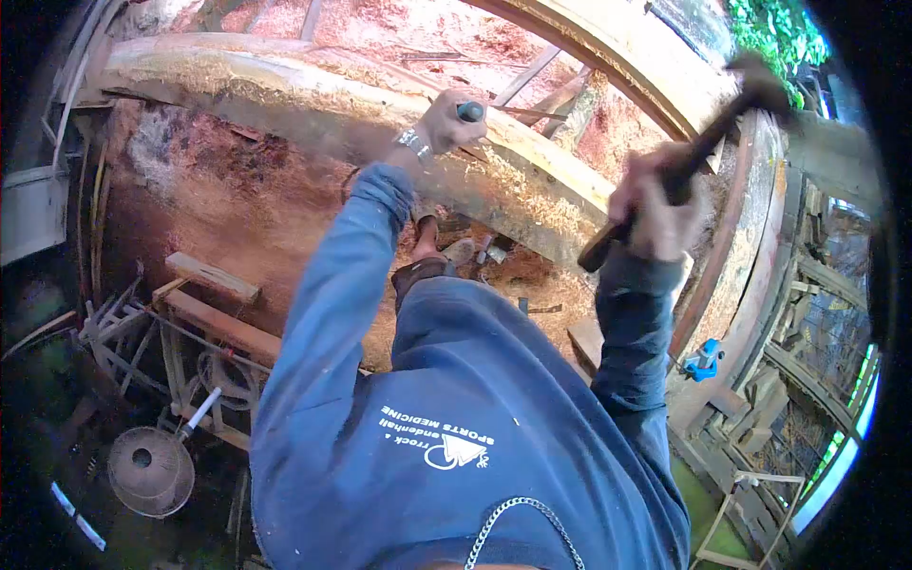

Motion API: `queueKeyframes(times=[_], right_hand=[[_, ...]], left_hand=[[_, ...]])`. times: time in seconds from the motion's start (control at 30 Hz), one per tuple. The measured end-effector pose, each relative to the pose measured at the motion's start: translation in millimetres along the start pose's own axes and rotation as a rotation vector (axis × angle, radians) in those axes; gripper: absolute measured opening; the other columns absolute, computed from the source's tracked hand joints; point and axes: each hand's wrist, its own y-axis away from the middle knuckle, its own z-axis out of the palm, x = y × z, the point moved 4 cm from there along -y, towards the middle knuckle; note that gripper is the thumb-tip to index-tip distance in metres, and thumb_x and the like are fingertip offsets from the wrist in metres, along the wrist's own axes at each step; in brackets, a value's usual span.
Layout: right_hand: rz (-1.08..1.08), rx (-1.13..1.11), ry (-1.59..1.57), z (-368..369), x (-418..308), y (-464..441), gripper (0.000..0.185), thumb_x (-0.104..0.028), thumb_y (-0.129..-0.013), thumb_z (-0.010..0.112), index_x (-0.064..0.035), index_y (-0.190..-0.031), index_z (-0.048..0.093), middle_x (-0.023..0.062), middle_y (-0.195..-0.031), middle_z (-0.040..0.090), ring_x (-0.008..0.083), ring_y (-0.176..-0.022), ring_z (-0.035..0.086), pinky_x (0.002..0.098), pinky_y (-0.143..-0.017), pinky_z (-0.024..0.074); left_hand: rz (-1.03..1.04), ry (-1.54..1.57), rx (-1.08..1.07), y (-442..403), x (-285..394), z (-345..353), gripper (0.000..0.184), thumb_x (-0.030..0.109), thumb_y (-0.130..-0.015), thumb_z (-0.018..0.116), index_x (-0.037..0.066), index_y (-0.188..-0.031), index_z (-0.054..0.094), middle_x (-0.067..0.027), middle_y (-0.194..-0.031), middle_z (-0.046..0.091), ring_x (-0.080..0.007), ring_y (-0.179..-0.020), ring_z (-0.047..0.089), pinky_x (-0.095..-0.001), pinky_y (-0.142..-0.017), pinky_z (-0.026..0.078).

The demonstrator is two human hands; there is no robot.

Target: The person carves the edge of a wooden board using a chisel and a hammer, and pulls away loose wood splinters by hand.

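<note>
Reddish sawdust [237,223] is covering the ground around a long timber beam [361,100], whose top is carrying pale wood shavings [527,190]. Beyond it, a curved timber [617,52] is arching across the view, and green foliage [774,43] is showing at the upper right.

Above the beam, the left grip [454,122] is closing around a chisel-like tool [470,111], its round, dark teal end facing the camera; how its far end is meeting the wood is hard to tell. A metal band [414,143] is circling that wrist.

Off to the right, the right grip [660,199] is wrapping around the handle of a hammer [698,157]. Motion is blurring both, with the dark head pointing up and to the right, well apart from the chisel-like tool, and the butt sticking out below the fingers.

Lower down, a blue tool [703,360] is lying beside the timbers on the right, while a round-caged fan [150,472] is standing at the lower left, near a wooden frame [174,356].
</note>
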Motion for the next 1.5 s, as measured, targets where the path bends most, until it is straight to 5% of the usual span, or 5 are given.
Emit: queueKeyframes(times=[0.13, 0.3, 0.5, 0.77, 1.5], right_hand=[[-0.450, -0.003, -0.405, 14, -57, -12, 0.017, -0.006, -0.090, 0.059, -0.0119, -0.101, 0.048, 0.0036, -0.063, 0.050, 0.0123, -0.041, 0.048, 0.0257, -0.034, 0.0425], [-0.639, -0.326, 1.060, 31, 171, 19, 0.026, -0.007, -0.078, 0.061, 0.0016, -0.102, 0.059, 0.0240, -0.086, 0.065, 0.0366, -0.081, 0.066, 0.0454, -0.075, 0.0513], [-0.024, -0.298, 0.672, 0, 63, -9, 0.034, -0.002, -0.076, 0.068, 0.0013, -0.109, 0.059, 0.0129, -0.093, 0.065, 0.0229, -0.083, 0.064, 0.0353, -0.073, 0.0518], [-0.625, -0.188, 0.578, 27, 87, -14, 0.006, -0.009, -0.083, 0.057, -0.0083, -0.088, 0.053, 0.0137, -0.072, 0.058, 0.0307, -0.066, 0.058, 0.0413, -0.061, 0.0470], [0.638, 0.034, 1.186, -277, 359, 204, 0.038, -0.027, -0.065, 0.078, -0.0008, -0.087, 0.061, 0.0231, -0.075, 0.063, 0.0385, -0.073, 0.065, 0.0466, -0.064, 0.0489]], left_hand=[[0.064, -0.013, 0.019, 3, -15, -10, 0.024, 0.017, -0.075, 0.068, 0.005, -0.062, 0.052, 0.0008, -0.054, 0.043, -0.0096, -0.052, 0.039, -0.0300, -0.050, 0.034], [-0.052, 0.105, 0.012, 3, -19, -15, 0.019, 0.015, -0.076, 0.069, 0.005, -0.065, 0.057, 0.0011, -0.054, 0.049, -0.0102, -0.052, 0.043, -0.0303, -0.050, 0.035], [-0.087, 0.134, 0.004, 11, -14, -13, 0.020, 0.007, -0.077, 0.065, 0.005, -0.064, 0.050, 0.0044, -0.058, 0.042, -0.0078, -0.055, 0.039, -0.0289, -0.052, 0.033], [-0.057, -0.096, 0.005, 8, -3, -16, 0.016, 0.010, -0.075, 0.070, 0.004, -0.069, 0.056, 0.0014, -0.058, 0.051, -0.0079, -0.056, 0.046, -0.0293, -0.053, 0.039], [-0.360, 0.381, 0.575, -3, -34, -23, 0.016, 0.005, -0.083, 0.060, 0.011, -0.068, 0.057, 0.0038, -0.053, 0.049, -0.0051, -0.047, 0.043, -0.0256, -0.044, 0.035]])
